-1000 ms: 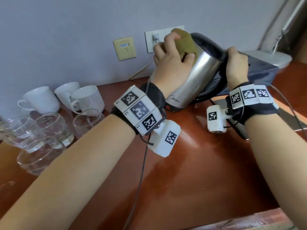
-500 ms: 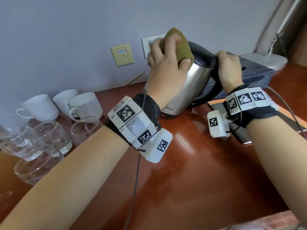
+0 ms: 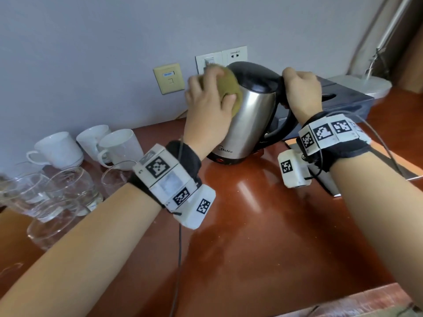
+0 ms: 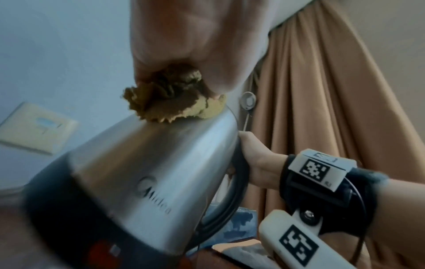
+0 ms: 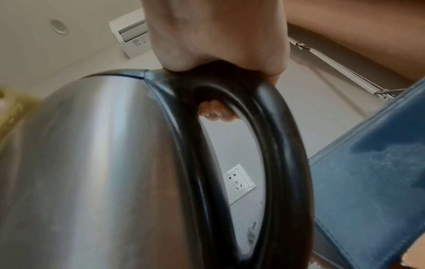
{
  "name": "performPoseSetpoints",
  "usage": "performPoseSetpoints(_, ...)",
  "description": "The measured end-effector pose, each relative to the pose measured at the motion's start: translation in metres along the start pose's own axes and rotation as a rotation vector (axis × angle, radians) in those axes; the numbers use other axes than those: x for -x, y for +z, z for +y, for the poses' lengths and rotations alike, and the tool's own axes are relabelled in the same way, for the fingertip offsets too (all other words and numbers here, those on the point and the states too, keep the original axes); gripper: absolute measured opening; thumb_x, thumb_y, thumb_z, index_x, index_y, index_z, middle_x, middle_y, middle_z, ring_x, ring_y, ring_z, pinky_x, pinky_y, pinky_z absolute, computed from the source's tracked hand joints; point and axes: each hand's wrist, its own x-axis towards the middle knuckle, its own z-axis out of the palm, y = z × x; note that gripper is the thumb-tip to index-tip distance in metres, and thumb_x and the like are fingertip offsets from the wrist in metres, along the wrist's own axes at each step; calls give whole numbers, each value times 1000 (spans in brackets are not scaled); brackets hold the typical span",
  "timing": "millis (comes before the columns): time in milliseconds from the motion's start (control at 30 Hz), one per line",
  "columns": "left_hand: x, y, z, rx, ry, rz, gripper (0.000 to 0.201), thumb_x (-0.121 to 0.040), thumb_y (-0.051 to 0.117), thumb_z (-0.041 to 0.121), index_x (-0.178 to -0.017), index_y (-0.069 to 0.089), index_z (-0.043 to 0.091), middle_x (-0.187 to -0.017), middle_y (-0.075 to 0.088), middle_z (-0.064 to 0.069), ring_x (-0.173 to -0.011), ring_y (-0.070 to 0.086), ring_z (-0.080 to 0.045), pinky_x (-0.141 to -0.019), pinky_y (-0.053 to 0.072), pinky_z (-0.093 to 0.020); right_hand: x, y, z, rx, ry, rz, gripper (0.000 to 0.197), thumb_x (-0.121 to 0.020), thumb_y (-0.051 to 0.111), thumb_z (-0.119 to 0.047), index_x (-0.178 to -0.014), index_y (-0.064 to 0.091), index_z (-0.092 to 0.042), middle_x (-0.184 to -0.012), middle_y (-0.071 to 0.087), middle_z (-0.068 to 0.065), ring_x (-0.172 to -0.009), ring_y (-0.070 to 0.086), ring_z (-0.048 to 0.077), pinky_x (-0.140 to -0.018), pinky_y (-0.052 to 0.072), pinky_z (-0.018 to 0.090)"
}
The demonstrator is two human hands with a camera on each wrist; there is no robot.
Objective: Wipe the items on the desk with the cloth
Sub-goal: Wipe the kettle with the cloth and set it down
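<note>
- The bunched olive-green cloth [image 3: 225, 91] sits pressed against the upper left side of the stainless-steel electric kettle [image 3: 249, 120], gripped in the left hand [image 3: 206, 104].
- The right hand [image 3: 301, 92] is wrapped round the kettle's black loop handle [image 5: 264, 145].
- The kettle tilts, its base on the reddish-brown wooden tabletop [image 3: 263, 236].
- White ceramic cups [image 3: 119, 145] and clear glasses [image 3: 75, 191] stand at the left.

Cloth [image 3: 230, 93]: mostly covered by left hand [image 3: 207, 110]; smeared at frame edge in right wrist view.
Kettle [image 3: 248, 120]: far side hidden; base blurred and cropped in left wrist view.
Kettle handle [image 5: 271, 145]: top concealed inside right hand [image 3: 301, 97]; only fingertips [image 5: 216, 112] visible through loop.
Glasses [image 3: 75, 191]: leftmost ones blurred, cut by edge.
Blue box [image 3: 343, 101]: partly behind right hand.
Bench [image 3: 263, 236]: front corner cropped.
</note>
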Motion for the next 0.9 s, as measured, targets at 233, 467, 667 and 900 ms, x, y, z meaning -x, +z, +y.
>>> performPoseSetpoints(233,-7,8,13,26,57,-28,43,-90,55,11,-132,44,15,-133,33,-13,-124,34,-32,-103,30,-35,-4,-5,1,-92,99,12,27,-66,42,-38,-52,43,-15,-49,44,1,-44,42,18,-51,37,27)
performPoseSetpoints(467,-1,3,-26,205,-428,-144,42,-99,44,26,-138,29,21,-136,28,-14,-122,42,-29,-102,41,-34,5,-21,7,-90,105,-121,51,-87,47,-61,-65,56,-17,-60,56,4,-41,52,12,-44,43,22)
performPoseSetpoints(667,-1,6,-33,301,-521,-111,42,-100,43,28,-139,27,22,-136,31,-10,-111,45,-21,-81,47,-23,18,-15,2,-224,131,53,41,-79,60,-46,-56,52,-14,-57,50,9,-45,47,19,-45,39,29)
performPoseSetpoints(900,9,-12,-46,425,-540,-35,37,-99,43,25,-133,29,21,-135,41,-16,-115,52,-28,-84,50,-35,28,-21,20,-487,214,106,26,-84,51,-23,-60,52,-14,-51,42,7,-39,37,20,-39,29,23)
